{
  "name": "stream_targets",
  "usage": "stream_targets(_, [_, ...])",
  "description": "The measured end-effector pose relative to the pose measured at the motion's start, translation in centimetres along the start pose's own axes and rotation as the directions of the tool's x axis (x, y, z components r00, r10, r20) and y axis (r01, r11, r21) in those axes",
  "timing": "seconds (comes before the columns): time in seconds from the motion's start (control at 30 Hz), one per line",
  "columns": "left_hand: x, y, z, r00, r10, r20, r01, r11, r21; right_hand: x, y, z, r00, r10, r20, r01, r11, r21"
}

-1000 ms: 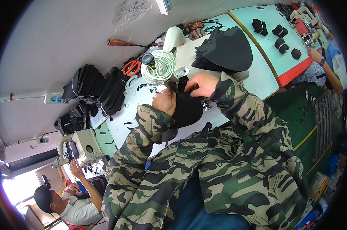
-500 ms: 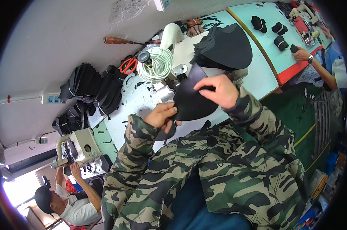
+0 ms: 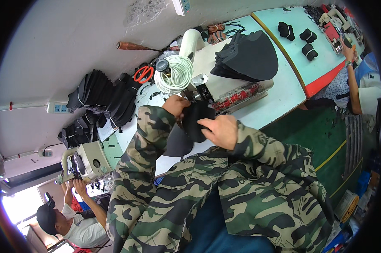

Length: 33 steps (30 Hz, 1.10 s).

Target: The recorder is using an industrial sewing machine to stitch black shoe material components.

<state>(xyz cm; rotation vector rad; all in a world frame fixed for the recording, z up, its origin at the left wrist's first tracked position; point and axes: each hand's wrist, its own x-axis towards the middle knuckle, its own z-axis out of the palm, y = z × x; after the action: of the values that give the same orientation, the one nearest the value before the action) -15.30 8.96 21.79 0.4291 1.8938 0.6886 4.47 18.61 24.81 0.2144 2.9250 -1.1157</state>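
A curved black sheet piece [image 3: 193, 122] is bent and tilted at the working end of a cream machine [image 3: 264, 89] with worn red paint. My left hand [image 3: 175, 106] pinches its upper left edge, close to the machine's head. My right hand [image 3: 221, 130] grips the right edge, index finger stretched along the surface and thumb hidden. Below them another dark piece [image 3: 178, 142] shows near the table edge. A fanned stack of dark rounded pieces [image 3: 250, 55] rests on top of the machine.
Coiled pale cord [image 3: 175, 75], red-handled scissors [image 3: 144, 74] and a wooden-handled tool [image 3: 131, 45] are beyond my hands. Tied black bundles [image 3: 89, 90] stand left. One person [image 3: 78, 230] works at a machine lower left; another person's hand [image 3: 348, 52] is far right.
Both hands have carried the black piece toward the machine's working end, and it has turned from flat to bent. My right hand moved left and down. The right-hand co-worker's hand moved away from me.
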Motion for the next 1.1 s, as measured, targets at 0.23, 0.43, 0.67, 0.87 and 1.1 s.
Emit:
stream_targets(0.23, [-0.3,-1.3,1.3,0.960,0.267,-0.078,-0.259,0.960,0.103,0.1,0.8,-6.3,0.874,0.049,-0.483,-0.036,0.999,0.035])
stream_targets(0.43, [-0.5,-11.4,0.3,0.862,0.396,-0.316,0.050,0.554,0.831,-1.1,2.1,-15.2,0.460,-0.345,-0.818,0.075,0.933,-0.351])
stream_targets(0.67, [-1.5,-15.5,4.2,0.937,0.114,-0.329,0.133,0.755,0.642,-0.9,4.8,-9.0,0.773,-0.181,-0.608,0.000,0.958,-0.286])
stream_targets(0.87, [-2.6,-16.8,1.9,0.928,0.278,-0.247,0.021,0.625,0.780,-0.6,2.2,-5.4,0.947,-0.015,-0.322,0.089,0.972,0.216])
stream_targets(1.1, [-5.2,-5.6,-2.2,0.826,0.343,0.447,-0.404,0.913,0.047,-1.0,3.8,0.0,0.976,-0.193,0.103,0.070,0.723,0.687])
